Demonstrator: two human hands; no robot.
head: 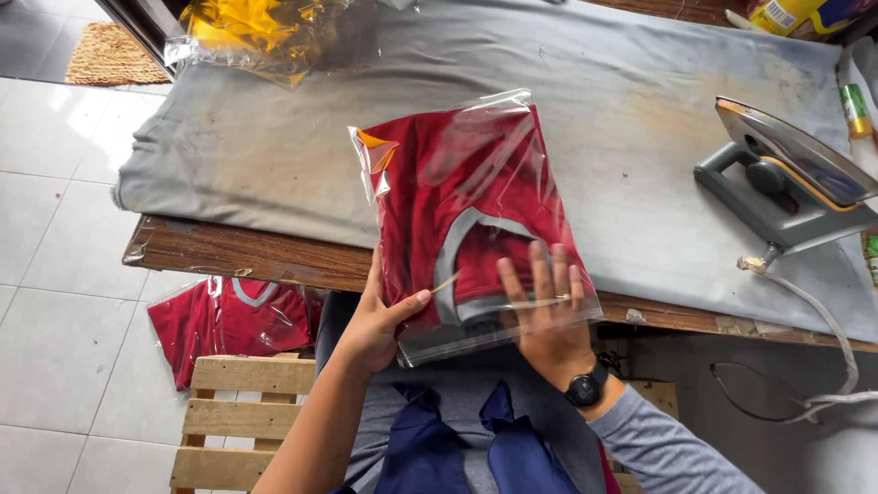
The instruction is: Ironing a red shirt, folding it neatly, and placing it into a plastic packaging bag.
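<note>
A small garment-packing workshop — a wooden table [274, 261] padded with grey pressing cloth [585, 119], an electric iron [788, 187] tipped on its side, folded jerseys sealed in clear bags [233, 320] on a pallet [240, 412], tiled floor [55, 274].

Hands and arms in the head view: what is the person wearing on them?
The left hand and its forearm are bare, no sleeve or jewellery visible. The right hand has a thin ring on one finger and a black wristwatch at the wrist, above a grey long sleeve.
</note>
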